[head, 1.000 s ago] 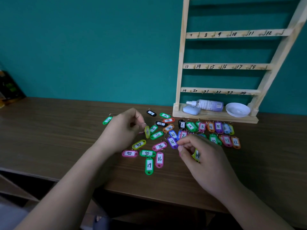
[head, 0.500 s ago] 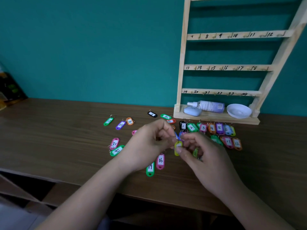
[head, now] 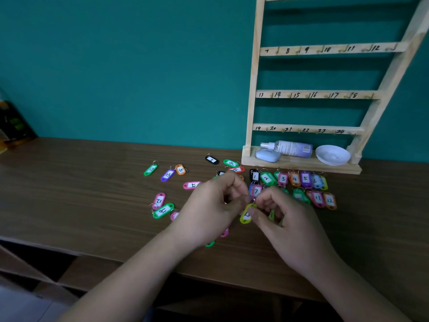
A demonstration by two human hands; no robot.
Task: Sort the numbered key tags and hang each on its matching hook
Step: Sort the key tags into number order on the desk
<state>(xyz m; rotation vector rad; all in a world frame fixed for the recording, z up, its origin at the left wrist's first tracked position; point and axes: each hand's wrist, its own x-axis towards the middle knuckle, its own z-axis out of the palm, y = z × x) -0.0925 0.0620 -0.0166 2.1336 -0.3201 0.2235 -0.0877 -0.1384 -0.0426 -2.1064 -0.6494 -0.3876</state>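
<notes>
Wood-grain table [head: 69, 194] with tags scattered all over it, and the yellow tag [head: 246, 213] is the one you've got between both hands, right in the middle of the head view. Your left hand [head: 209, 212] has its fingers curled in and bunched at the ring end. Your right hand [head: 285, 219] pinches the body with the thumb over the label, so the number's half covered and I can't read it. A sliver of a greenish tag [head: 271, 214] peeks out from under your curled right fingers too. Just behind your knuckles sits tag 7 [head: 256, 190]. Behind that, in front of the rack [head: 251, 108], there's a neat row packed side by side: tag 1 [head: 254, 175], tag 2 [head: 267, 178], tag 3 [head: 282, 178], tag 4 [head: 294, 178], tag 5 [head: 305, 178] and tag 6 [head: 315, 181]. Just right of your right hand lie tag 11 [head: 317, 198] and tag 12 [head: 330, 201]. Off to the left it's looser: a green tag [head: 151, 169], purple tag [head: 167, 175] and orange tag [head: 180, 169] in a line, a pink tag [head: 191, 185] nearer you, then a second pink tag [head: 159, 201] touching tag 18 [head: 163, 210]. The rack stands against the teal wall [head: 116, 66], with hook rows marked 7–12, 13–18 and 19–24. Its bottom shelf has a bottle [head: 287, 148] lying on its side, a pale case [head: 267, 155] and a white dish [head: 332, 155].
</notes>
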